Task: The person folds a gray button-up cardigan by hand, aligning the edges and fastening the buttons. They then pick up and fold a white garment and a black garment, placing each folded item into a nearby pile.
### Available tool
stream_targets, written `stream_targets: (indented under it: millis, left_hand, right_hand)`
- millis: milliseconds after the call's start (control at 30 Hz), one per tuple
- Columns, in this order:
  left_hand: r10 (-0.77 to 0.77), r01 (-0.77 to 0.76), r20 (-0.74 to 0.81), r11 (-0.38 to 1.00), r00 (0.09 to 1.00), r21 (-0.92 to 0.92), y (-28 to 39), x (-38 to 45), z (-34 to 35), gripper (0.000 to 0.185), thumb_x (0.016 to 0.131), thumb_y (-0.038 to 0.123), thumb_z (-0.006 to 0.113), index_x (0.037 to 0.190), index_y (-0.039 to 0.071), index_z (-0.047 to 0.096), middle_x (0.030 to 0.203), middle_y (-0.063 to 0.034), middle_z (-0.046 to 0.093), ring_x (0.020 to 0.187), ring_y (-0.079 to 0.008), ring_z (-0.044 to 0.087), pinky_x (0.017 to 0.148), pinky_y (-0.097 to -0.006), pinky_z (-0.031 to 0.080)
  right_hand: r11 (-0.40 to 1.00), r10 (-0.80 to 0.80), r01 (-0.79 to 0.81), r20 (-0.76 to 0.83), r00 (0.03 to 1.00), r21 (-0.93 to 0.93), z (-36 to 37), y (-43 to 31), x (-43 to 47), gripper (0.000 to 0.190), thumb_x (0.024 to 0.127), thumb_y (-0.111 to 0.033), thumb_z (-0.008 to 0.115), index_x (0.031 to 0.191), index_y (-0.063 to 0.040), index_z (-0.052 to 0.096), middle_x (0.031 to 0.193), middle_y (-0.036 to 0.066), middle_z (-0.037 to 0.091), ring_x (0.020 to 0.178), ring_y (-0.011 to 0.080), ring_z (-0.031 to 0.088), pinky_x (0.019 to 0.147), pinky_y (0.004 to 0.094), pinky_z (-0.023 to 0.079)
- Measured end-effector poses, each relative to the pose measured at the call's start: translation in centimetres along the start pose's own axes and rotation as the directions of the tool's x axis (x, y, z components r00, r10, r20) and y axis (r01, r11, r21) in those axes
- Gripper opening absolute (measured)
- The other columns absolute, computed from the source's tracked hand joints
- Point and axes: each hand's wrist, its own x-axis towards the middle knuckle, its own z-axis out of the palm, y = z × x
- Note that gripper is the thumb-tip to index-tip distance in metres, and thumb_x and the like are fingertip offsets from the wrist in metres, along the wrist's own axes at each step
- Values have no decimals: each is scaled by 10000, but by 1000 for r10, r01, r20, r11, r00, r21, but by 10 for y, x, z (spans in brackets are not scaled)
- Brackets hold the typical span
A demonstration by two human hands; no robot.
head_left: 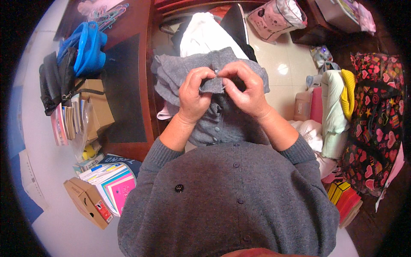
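A grey knit garment (173, 80) with a ribbed edge and small buttons lies bunched before me, over my lap. My left hand (196, 93) pinches its ribbed band between thumb and index finger. From the other side my right hand (245, 86) pinches the same band, the fingertips of both hands nearly meeting around a small shiny button (216, 71). More buttons (217, 129) show lower down on the grey knit. Just beyond the garment, a white cloth (205, 35) is heaped. Whether a needle or thread is between my fingers is too small to tell.
To the left, a dark-topped wooden desk (125, 90) has a blue plastic item (85, 48), books (72, 119) and cardboard boxes nearby. A pink patterned bag (276, 19) stands on the tiled floor (276, 67). On the right are rolled cloth (334, 112) and a heart-patterned bag (374, 128).
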Motion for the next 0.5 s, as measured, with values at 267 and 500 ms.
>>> stream_targets:
  millis: [267,500]
  left_hand:
    - [28,-29,40,999,999,32,-2,0,-6,434,593,-148,564,986,36,574,969,-121,645,930,-306,639,840,-362,505]
    - [4,-3,-15,998,1000,58,-2,-7,-2,405,616,-142,557,981,33,571,957,-115,648,913,-306,639,835,-355,504]
  right_hand:
    - [992,-125,127,210,970,2,-11,15,29,184,824,7,618,1000,-25,663,942,131,659,890,266,645,766,339,506]
    - [952,236,-276,253,938,134,-11,16,20,128,855,-66,645,967,-10,669,855,85,661,717,147,608,646,282,485]
